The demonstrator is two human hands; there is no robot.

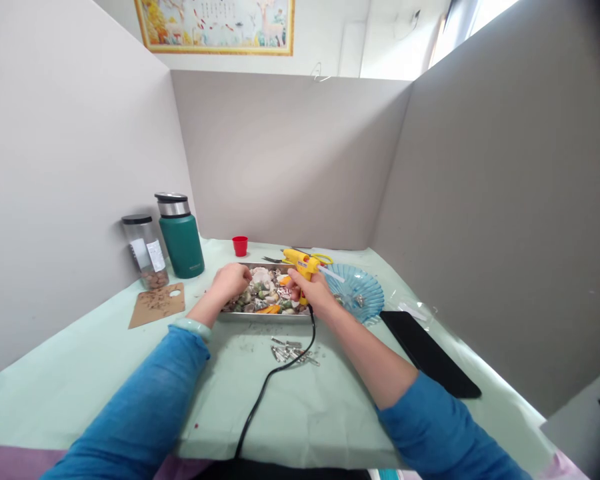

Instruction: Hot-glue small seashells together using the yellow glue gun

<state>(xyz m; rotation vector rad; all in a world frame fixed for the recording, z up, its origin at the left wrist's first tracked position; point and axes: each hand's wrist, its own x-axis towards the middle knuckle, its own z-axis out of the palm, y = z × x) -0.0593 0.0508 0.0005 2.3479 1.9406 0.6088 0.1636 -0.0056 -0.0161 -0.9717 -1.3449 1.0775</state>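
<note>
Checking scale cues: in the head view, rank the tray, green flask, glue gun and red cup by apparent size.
1. Tray
2. Green flask
3. Glue gun, partly hidden by the right hand, so its rank is less sure
4. Red cup

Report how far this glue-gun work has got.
Done: no finished piece shows. In hand: right hand holds the glue gun over the tray; left hand rests on its shells. Left: metal pieces lie loose on the cloth.
</note>
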